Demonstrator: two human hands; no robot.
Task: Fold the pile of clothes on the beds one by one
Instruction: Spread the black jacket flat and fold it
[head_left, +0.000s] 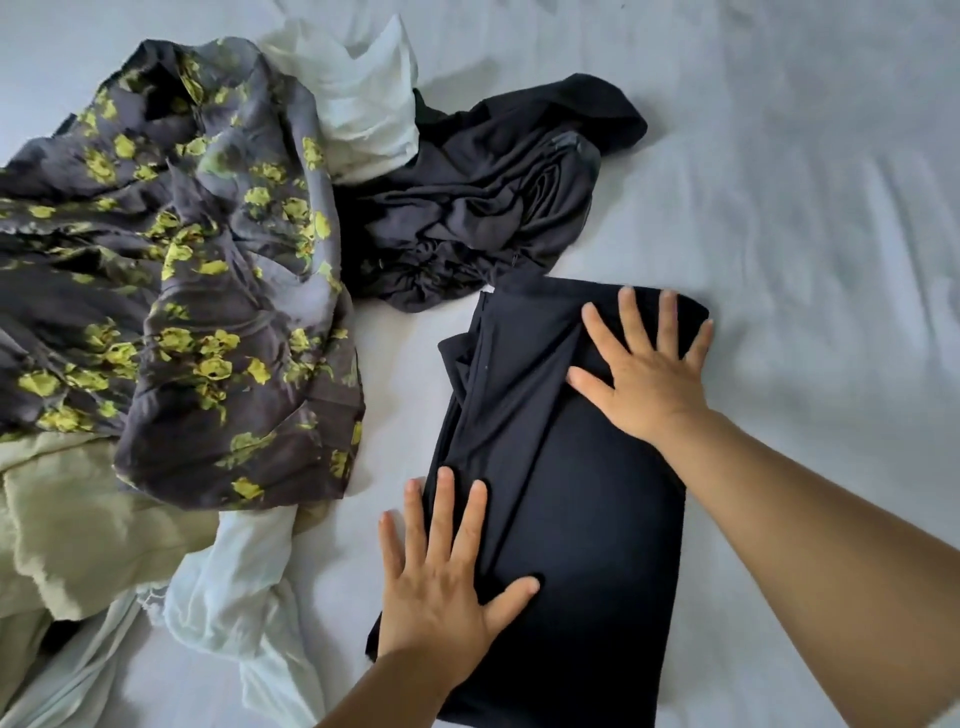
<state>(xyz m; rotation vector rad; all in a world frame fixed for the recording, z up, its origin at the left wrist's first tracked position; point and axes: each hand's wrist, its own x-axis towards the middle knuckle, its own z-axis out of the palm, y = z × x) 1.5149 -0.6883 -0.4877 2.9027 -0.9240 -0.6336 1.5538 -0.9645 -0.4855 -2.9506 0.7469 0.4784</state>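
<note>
Black smooth-knit garment (561, 493), folded into a long rectangle, lies on the white bedsheet (810, 218) under both flat, spread hands: left hand (441, 582) near, right hand (644, 374) far. Still unfolded beside it: grey yellow-flowered dress (197, 291), crumpled dark grey garment (483, 208), pale sheer pieces (234, 587). Open sheet lies rightward.
</note>
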